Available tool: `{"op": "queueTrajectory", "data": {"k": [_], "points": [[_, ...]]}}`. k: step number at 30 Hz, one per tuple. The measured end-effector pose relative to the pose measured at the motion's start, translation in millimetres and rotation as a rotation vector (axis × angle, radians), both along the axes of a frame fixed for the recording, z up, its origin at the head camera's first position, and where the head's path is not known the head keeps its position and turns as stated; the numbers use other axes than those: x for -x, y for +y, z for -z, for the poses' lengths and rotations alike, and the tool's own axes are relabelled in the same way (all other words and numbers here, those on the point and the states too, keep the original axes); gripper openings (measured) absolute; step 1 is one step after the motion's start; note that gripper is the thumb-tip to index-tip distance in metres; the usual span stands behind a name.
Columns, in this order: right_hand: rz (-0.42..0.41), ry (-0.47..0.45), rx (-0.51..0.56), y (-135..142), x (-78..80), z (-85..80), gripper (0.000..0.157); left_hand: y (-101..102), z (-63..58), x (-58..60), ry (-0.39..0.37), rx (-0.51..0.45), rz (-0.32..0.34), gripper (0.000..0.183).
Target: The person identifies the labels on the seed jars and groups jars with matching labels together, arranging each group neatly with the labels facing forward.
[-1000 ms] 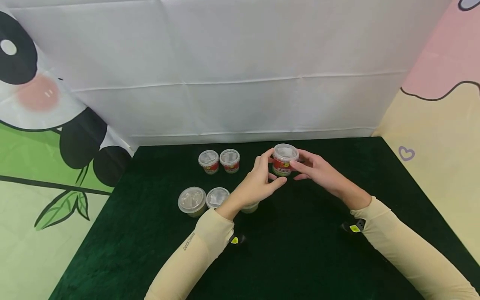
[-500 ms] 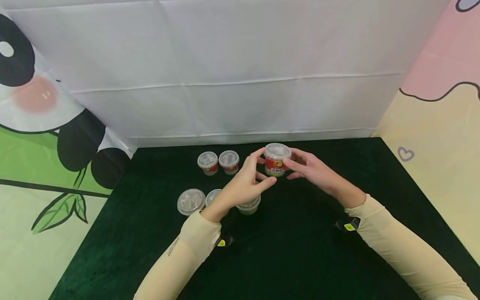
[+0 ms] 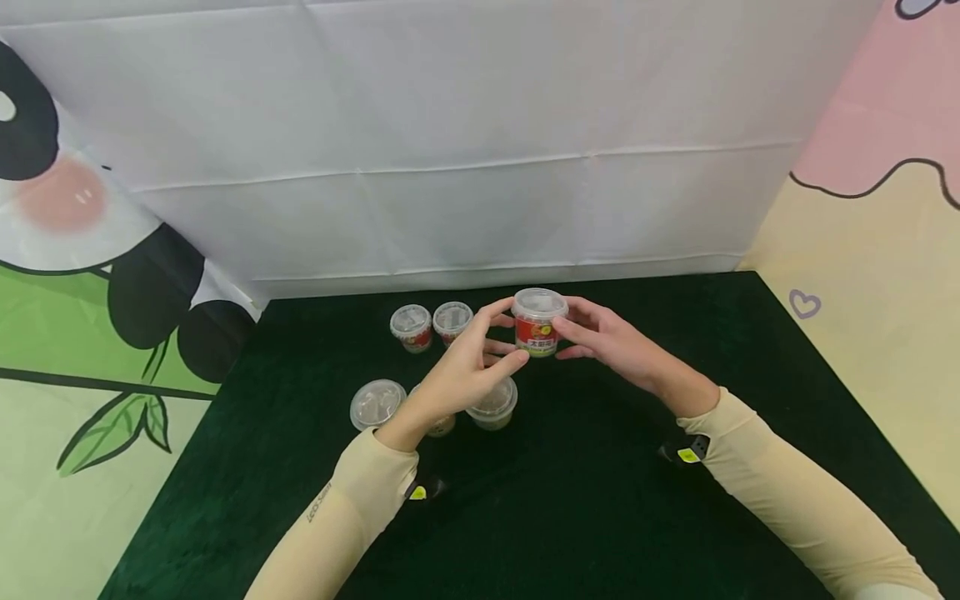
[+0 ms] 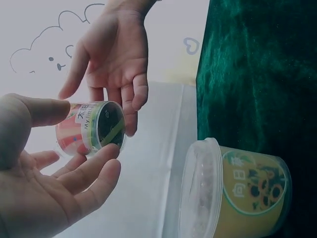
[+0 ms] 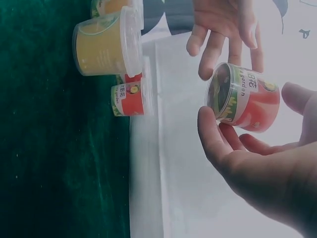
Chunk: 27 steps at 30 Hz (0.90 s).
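A small clear-lidded plastic tub (image 3: 537, 321) with a red label is up between both hands, over the back middle of the table. My left hand (image 3: 465, 371) holds its left side, thumb towards its lower front. On the other side my right hand (image 3: 618, 346) grips it, thumb against the label and other fingers behind. In the left wrist view the tub (image 4: 89, 126) shows its see-through base, dark inside. The right wrist view has the same tub (image 5: 245, 96) between the fingers of both hands.
Two small red-labelled tubs (image 3: 411, 327) stand at the back left. Nearer, a row of larger lidded tubs includes a left one (image 3: 377, 403) and a right one (image 3: 492, 406); my left forearm partly hides the middle one. Green cloth (image 3: 600, 517) covers the table; a white sheet (image 3: 480, 217) hangs behind.
Both hands have moved left together with the red-labelled tub between them. The left forearm now covers more of the larger tubs' row and part of one small tub.
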State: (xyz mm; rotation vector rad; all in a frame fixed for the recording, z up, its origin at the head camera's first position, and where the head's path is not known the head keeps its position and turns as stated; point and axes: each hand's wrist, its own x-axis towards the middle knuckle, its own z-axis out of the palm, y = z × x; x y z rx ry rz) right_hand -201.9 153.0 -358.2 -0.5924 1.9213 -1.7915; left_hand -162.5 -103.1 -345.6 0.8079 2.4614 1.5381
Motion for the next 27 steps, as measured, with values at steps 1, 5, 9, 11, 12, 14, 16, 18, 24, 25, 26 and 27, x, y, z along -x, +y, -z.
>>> {"op": "queueTrajectory", "data": {"k": [1, 5, 9, 11, 12, 14, 16, 18, 24, 25, 26, 27], "points": [[-0.005, -0.005, 0.01, -0.5, -0.3, 0.1, 0.058, -1.3, 0.0, -0.2, -0.004, -0.007, 0.0, 0.07], [-0.029, -0.012, 0.048, -2.9, -1.8, 0.0, 0.056, -5.3, -0.2, -0.9, -0.028, -0.024, -0.002, 0.07], [-0.037, 0.003, 0.063, -5.4, -3.5, -0.5, 0.054, -8.3, -0.3, -1.6, -0.037, -0.029, -0.017, 0.069], [-0.036, 0.014, 0.06, -7.4, -4.4, -0.6, 0.053, -9.2, 0.1, -1.6, -0.034, -0.037, -0.028, 0.068], [-0.036, 0.017, 0.057, -8.6, -4.9, -0.4, 0.053, -9.6, 0.5, -1.5, -0.032, -0.04, -0.035, 0.066], [-0.039, 0.025, 0.05, -11.5, -5.7, 0.5, 0.053, -10.8, 1.3, -1.3, -0.023, -0.048, -0.049, 0.064], [-0.042, 0.034, 0.038, -14.6, -6.9, 0.3, 0.053, -12.1, 1.9, -1.2, -0.019, -0.057, -0.056, 0.063], [-0.042, 0.043, 0.031, -16.4, -7.9, 0.6, 0.054, -13.4, 2.1, -0.8, -0.012, -0.063, -0.057, 0.063], [-0.044, 0.065, 0.017, -16.8, -9.2, 2.6, 0.057, -18.7, 5.7, 0.1, -0.012, -0.062, -0.044, 0.062], [-0.047, 0.066, 0.016, -17.1, -9.1, 3.1, 0.057, -19.9, 6.5, -0.2, -0.012, -0.061, -0.041, 0.061], [-0.049, 0.066, 0.015, -17.3, -8.9, 4.1, 0.056, -20.8, 7.3, -0.2, -0.01, -0.06, -0.038, 0.061], [-0.052, 0.066, 0.017, -17.4, -8.7, 4.8, 0.056, -21.5, 7.8, -0.3, -0.007, -0.06, -0.035, 0.061]]}}
